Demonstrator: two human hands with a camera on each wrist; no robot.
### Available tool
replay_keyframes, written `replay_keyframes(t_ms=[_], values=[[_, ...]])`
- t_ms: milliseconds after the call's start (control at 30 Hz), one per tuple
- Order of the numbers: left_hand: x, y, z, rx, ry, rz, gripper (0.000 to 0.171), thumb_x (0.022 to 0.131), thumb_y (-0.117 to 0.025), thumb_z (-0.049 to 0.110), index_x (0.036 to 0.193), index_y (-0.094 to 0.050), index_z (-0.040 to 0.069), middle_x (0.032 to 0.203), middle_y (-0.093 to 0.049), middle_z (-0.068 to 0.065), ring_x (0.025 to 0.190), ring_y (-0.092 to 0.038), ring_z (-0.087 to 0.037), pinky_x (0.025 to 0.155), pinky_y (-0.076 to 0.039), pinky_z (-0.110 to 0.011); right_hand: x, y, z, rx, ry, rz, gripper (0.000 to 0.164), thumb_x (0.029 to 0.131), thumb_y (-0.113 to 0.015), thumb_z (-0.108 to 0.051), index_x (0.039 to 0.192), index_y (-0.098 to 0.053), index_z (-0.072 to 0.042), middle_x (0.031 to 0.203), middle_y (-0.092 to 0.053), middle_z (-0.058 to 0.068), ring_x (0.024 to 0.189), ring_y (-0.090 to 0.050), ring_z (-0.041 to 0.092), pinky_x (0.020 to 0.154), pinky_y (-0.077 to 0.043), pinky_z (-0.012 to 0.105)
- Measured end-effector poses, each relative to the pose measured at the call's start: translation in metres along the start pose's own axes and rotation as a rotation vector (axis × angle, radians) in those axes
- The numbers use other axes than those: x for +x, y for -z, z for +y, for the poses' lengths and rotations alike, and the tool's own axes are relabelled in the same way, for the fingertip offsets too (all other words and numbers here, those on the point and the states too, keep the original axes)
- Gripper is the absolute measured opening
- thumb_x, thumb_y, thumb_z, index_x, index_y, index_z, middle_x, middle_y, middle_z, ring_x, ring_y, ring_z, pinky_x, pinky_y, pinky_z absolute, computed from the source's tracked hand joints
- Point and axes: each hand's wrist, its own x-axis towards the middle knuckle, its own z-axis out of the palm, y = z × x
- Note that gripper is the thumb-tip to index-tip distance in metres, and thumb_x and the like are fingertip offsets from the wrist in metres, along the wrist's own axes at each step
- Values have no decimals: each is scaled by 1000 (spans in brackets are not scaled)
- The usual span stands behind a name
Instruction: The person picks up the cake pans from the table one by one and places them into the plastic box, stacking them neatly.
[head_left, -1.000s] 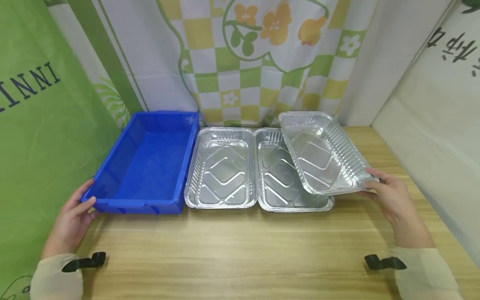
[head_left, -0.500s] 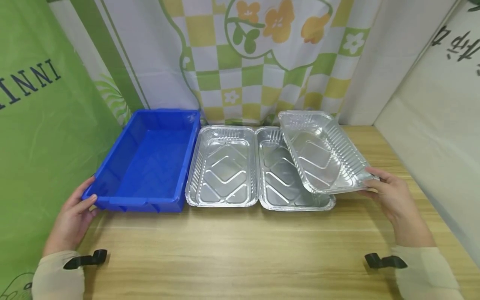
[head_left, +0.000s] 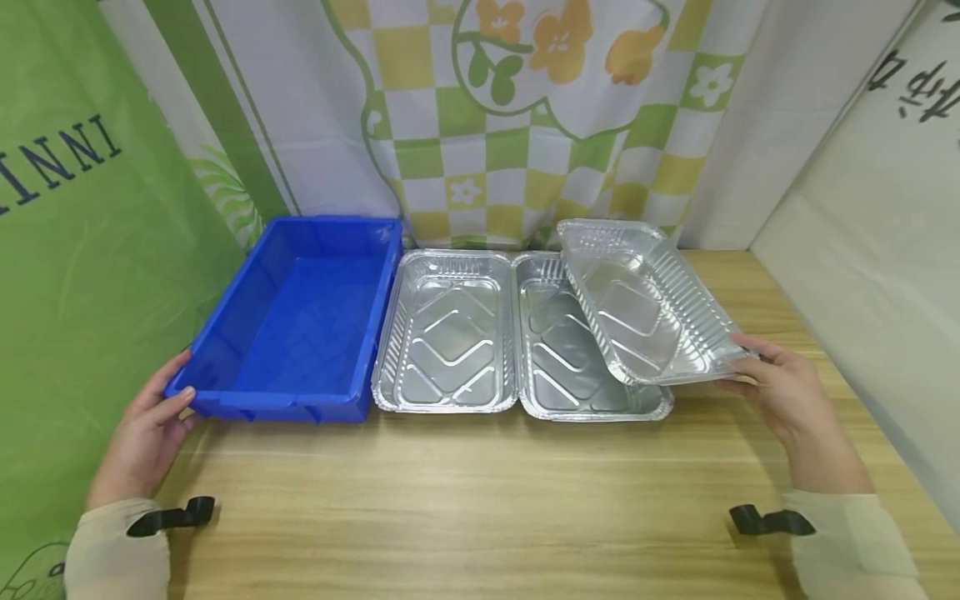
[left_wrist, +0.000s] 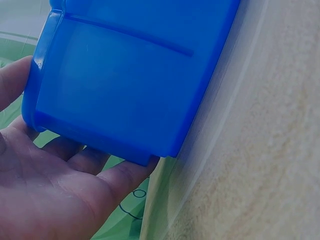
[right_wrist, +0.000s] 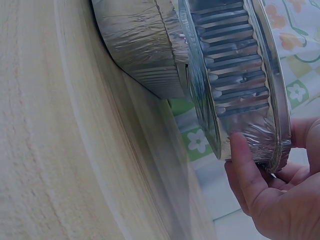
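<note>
My left hand (head_left: 146, 433) grips the near left corner of a blue plastic bin (head_left: 300, 325), thumb on the rim. In the left wrist view its fingers (left_wrist: 127, 177) curl under the corner of the bin's wall. On the right, my right hand (head_left: 787, 400) pinches the near right corner of a foil tray (head_left: 637, 308). That tray is tilted and overlaps a second foil tray (head_left: 555, 367) beneath it. The right wrist view shows the held tray's ribbed end (right_wrist: 235, 65) raised off the table, with fingertips beneath the corner. A third foil tray (head_left: 450, 342) lies flat beside the bin.
All stand on a wooden table (head_left: 480, 508) against a checked curtain (head_left: 487, 158) at the back. A green cloth (head_left: 67, 275) hangs at the left and a pale cloth wall (head_left: 885, 225) borders the right side.
The whole scene has shifted slightly up and to the right in the head view. Both hands keep their grips, and the bin and trays hold their places relative to one another.
</note>
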Motion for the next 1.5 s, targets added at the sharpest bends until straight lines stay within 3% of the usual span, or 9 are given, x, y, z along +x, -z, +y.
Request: replay_keyframes(t_ms=[300, 633, 967, 1333, 1500], values=[[0, 2, 1, 23, 16, 4, 56, 104, -33, -4, 157, -23, 11, 161, -6, -11, 124, -50, -6, 96, -48, -22, 0, -4, 4, 20, 19, -12, 28, 91, -56, 15, 110, -69, -2, 104, -63, 8, 86, -67, 18, 72, -60, 34], [-3, 4, 0, -7, -4, -10, 56, 103, -31, -6, 156, -24, 10, 157, -11, -12, 126, -49, -9, 95, -50, -24, -1, -10, 3, -32, 0, 30, 28, 90, -61, 12, 112, -68, -5, 114, -55, 7, 90, -65, 15, 73, -60, 32], [-2, 2, -1, -58, 1, -11, 56, 103, -31, -7, 156, -26, 10, 155, -8, -15, 124, -52, -11, 95, -50, -25, -3, -13, 4, -70, 10, 30, 27, 92, -61, 9, 114, -66, -5, 119, -48, 11, 90, -64, 16, 72, -60, 31], [-1, 1, -1, -38, 4, -1, 56, 103, -32, -7, 156, -27, 11, 154, -12, -14, 123, -53, -10, 94, -50, -25, -5, -21, 4, -84, 37, 24, 27, 91, -61, 10, 113, -65, -5, 119, -44, 13, 90, -62, 14, 74, -59, 29], [-1, 0, -1, -23, 5, -3, 56, 103, -32, -6, 156, -26, 11, 156, -7, -14, 124, -52, -8, 94, -50, -24, -5, -22, 5, -87, 34, 13, 27, 91, -62, 9, 115, -64, -4, 119, -47, 12, 92, -63, 14, 73, -60, 29]])
